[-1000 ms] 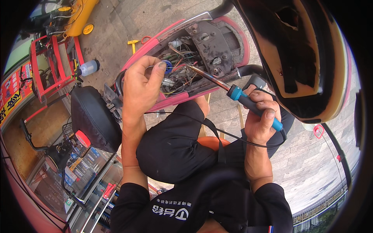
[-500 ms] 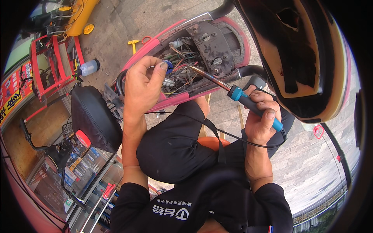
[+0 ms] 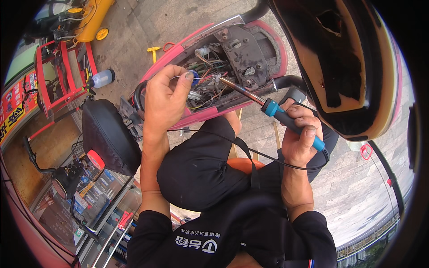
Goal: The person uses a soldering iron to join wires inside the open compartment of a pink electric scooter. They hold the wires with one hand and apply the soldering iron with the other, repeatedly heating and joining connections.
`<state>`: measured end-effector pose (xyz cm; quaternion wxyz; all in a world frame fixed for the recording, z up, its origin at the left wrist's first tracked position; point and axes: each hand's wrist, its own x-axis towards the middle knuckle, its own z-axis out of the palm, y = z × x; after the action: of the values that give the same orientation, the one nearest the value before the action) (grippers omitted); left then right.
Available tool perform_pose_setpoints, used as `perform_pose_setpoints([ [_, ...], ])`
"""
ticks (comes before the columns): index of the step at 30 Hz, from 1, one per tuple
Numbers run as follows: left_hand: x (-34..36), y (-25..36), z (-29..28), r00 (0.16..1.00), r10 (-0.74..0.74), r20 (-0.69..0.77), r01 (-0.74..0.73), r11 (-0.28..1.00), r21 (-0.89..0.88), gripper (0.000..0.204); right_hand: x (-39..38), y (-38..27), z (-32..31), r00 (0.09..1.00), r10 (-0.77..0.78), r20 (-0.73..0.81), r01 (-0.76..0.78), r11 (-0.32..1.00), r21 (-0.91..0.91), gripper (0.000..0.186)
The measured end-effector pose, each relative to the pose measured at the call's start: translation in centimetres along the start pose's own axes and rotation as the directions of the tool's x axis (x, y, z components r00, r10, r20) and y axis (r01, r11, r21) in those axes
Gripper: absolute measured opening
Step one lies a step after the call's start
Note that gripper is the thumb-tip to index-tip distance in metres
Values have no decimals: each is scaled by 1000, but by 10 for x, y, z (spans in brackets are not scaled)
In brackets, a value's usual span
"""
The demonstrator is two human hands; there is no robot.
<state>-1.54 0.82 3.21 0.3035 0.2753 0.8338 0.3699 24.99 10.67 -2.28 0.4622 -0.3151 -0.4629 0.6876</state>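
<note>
My right hand is wrapped round the blue and black handle of a soldering iron. Its tip reaches in among the bundled wires of an open pink scooter body, and a whitish wisp, like smoke, hangs at the tip. Thumb and forefinger of my left hand pinch a thin silvery solder wire, whose end runs toward that tip. A blue ring-shaped thing, perhaps the solder spool, shows just behind these fingers. The exact point of contact is too small to tell.
The iron's black cord loops across my legs. A raised scooter seat fills the upper right. At left are a black padded seat, a red metal frame and a yellow tank. A yellow-handled tool lies on the paving.
A whitish wisp now shows at the iron's tip, which has shifted very slightly right and down. My left hand stays nearly still, pinching the solder wire.
</note>
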Motion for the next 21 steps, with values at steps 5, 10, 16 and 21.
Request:
perform_pose_setpoints([
  [5, 1, -3, 1, 1000, 13, -7, -13, 1000, -28, 18, 0, 0, -1, 1000, 3, -3, -3, 1000, -17, 40],
  [10, 1, -3, 3, 1000, 29, 8, -29, 999, -15, 18, -1, -2, 0, 1000, 17, -15, -18, 999, -32, 41],
  [16, 1, -2, 4, 1000, 23, 6, -24, 993, 114, 18, -1, -2, 1, 999, 23, -29, -24, 999, -29, 42],
  [21, 1, -2, 5, 999, -28, 27, 27, 999, 22, 18, -2, -2, 0, 1000, 22, -17, -22, 999, -24, 41],
])
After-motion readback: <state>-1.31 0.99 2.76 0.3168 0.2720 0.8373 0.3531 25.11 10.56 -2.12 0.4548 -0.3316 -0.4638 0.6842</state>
